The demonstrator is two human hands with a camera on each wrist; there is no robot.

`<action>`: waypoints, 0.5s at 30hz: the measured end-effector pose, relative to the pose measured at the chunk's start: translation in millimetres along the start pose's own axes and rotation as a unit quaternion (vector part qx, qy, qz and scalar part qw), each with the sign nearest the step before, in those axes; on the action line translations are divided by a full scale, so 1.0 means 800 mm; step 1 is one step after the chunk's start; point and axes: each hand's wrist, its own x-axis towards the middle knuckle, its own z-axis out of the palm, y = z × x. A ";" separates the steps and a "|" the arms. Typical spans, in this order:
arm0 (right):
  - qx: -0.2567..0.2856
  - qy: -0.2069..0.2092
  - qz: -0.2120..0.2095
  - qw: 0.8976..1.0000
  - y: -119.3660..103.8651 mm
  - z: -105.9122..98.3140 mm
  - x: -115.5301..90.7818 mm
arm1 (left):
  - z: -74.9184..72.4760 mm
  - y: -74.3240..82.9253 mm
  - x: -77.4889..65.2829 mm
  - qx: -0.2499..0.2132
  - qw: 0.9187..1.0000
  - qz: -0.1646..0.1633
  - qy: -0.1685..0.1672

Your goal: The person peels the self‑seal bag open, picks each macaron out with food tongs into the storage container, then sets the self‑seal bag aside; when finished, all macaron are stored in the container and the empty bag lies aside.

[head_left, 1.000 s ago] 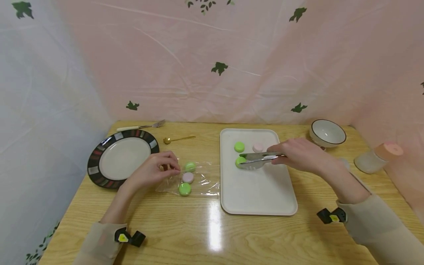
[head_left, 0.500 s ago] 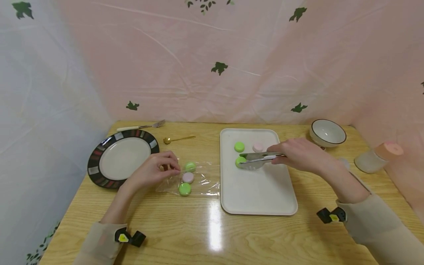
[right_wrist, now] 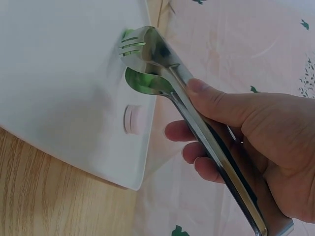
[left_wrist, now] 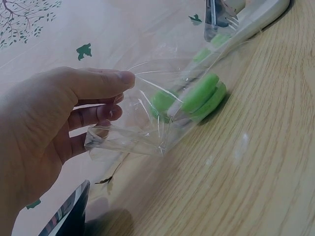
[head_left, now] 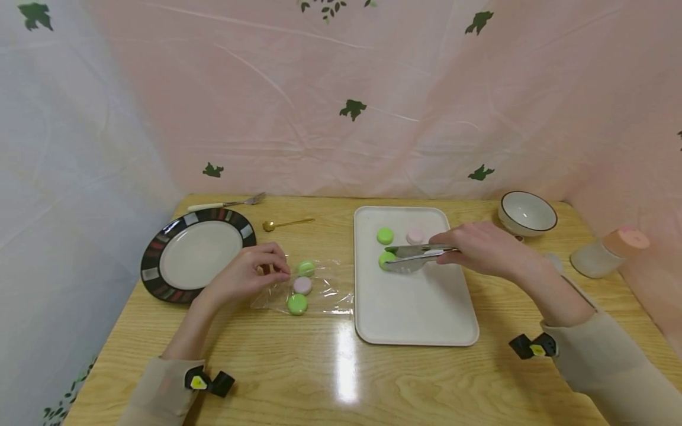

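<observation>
Right hand (head_left: pixel 476 248) curled round metal tongs (right_wrist: pixel 203 130), nearly closed; tips at a green cookie (head_left: pixel 385 260) on the white tray (head_left: pixel 415 313), can't tell if clamped. Left hand (head_left: pixel 250 272) pinches a clear bag (head_left: pixel 330 290), three cookies inside, just left of tray. Green cookie (head_left: pixel 385 236) and pink cookie (head_left: pixel 414 236) at tray's far end, tongs close by. Left arm crosses plate's (head_left: pixel 199 254) near edge. Spoon (head_left: pixel 290 223), fork (head_left: pixel 208 206) far left. Bowl (head_left: pixel 527 214), jar (head_left: pixel 597 260) crowd right arm.
</observation>
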 end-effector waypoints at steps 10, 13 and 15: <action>-0.003 0.003 -0.001 1.000 0.000 0.001 0.000 | 0.000 0.001 0.001 0.002 1.000 -0.002 -0.001; 0.000 0.004 -0.003 1.000 0.001 0.001 0.000 | 0.000 0.001 0.000 0.005 1.000 -0.003 -0.002; 0.002 0.005 -0.004 1.000 0.001 0.002 -0.001 | 0.000 0.001 0.000 0.006 1.000 -0.004 -0.002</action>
